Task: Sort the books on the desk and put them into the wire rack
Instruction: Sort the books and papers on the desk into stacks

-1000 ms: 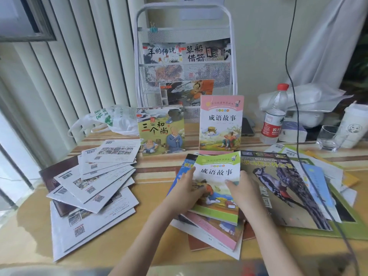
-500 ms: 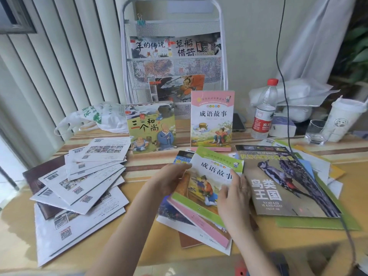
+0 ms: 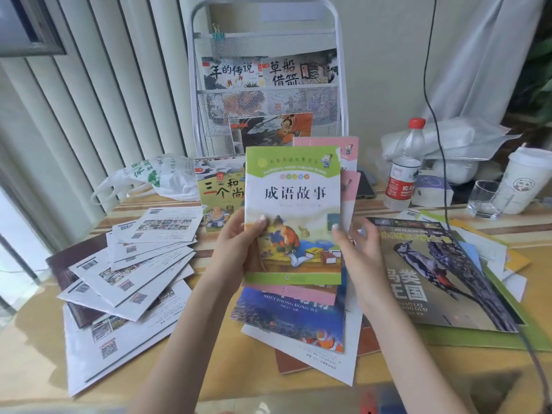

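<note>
The left hand grasps the green-bordered book by its left edge, thumb across the cover, holding it upright above the desk. The right hand pinches the right edge, seemingly lightly. Behind, at the far side, stands the wire rack; below lies a fish-cover book.

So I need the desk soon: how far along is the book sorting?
Early. Done: three picture books sit in the white wire rack. In hand: both hands hold up the green-covered storybook. Left: bird magazine, blue sea book and others.
</note>
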Demonstrator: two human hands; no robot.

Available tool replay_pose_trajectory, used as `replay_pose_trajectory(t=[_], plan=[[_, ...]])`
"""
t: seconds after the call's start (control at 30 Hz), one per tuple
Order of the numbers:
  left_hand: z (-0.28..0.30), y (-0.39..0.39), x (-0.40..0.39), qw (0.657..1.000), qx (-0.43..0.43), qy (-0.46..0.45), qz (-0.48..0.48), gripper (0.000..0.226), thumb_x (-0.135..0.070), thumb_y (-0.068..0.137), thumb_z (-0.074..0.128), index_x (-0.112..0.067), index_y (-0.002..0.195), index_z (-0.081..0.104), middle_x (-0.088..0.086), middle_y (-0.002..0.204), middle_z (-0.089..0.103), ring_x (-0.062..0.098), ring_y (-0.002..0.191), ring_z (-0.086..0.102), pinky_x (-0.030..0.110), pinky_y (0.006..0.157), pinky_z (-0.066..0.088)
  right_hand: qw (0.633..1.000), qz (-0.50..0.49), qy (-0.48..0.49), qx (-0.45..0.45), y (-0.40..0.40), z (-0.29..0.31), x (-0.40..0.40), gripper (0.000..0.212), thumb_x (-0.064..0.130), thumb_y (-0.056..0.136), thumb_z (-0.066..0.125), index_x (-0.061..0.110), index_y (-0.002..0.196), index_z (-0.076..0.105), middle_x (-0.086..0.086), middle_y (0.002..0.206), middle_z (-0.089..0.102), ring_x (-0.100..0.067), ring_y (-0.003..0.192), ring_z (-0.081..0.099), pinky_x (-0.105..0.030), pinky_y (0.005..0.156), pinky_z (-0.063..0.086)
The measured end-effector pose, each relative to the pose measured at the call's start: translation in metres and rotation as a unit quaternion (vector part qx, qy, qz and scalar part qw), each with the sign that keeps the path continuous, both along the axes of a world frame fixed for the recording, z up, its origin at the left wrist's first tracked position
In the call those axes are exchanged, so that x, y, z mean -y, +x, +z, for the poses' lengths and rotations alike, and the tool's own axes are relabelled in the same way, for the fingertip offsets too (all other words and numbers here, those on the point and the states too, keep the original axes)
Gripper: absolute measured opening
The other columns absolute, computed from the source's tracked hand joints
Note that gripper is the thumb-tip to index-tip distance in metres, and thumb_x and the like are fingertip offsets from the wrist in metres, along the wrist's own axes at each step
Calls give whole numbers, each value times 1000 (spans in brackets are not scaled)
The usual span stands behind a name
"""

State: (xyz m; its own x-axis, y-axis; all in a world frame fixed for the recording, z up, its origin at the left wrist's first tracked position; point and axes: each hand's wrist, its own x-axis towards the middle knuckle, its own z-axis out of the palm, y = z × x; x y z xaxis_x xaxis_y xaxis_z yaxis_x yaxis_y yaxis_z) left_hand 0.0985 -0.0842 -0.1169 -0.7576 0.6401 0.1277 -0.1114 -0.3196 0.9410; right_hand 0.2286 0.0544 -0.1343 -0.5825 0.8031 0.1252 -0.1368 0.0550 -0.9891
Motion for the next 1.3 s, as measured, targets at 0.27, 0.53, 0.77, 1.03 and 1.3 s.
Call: replay_pose_trajectory(t=[0.27,0.53,0.77,1.03,1.3], plan=[[12,3,8,994,-113,-2,-2,34,-21,79,72,-21,111,61,0,105,72,22,98,67,30,75,56,990,82,27,-108,-16,21,-5,40,42,78,71,17,107,57,-9,105,65,-2,99,58,-29,98,39],[5,14,-15,986,-119,10,119,24,-15,75,76,-18,97,67,-5,91,74,8,87,70,17,68,52,992,49,100,-60,-29,3,5,83,62,77,61,17,142,36,1,145,44,-13,132,41,-43,111,34],[54,-31,-91,953,-234,-11,194,34,-26,75,79,-15,104,64,-5,96,71,7,89,68,27,78,55,978,-4,189,-88,-67,63,-68,35,22,94,54,13,128,47,1,124,59,-10,113,55,-27,101,42],[-12,-74,-176,893,-320,-224,225,43,-37,82,69,-8,101,43,14,100,60,35,95,57,40,71,45,977,-39,197,76,-104,4,-157,39,29,95,50,7,127,43,-8,127,57,-21,117,53,-35,98,41],[-68,-72,-176,817,-403,-284,300,73,-43,83,64,3,135,40,21,121,46,36,110,42,42,93,39,955,-136,260,39,-109,-34,-158,16,10,95,52,3,107,45,17,82,51,16,68,49,-3,58,35]])
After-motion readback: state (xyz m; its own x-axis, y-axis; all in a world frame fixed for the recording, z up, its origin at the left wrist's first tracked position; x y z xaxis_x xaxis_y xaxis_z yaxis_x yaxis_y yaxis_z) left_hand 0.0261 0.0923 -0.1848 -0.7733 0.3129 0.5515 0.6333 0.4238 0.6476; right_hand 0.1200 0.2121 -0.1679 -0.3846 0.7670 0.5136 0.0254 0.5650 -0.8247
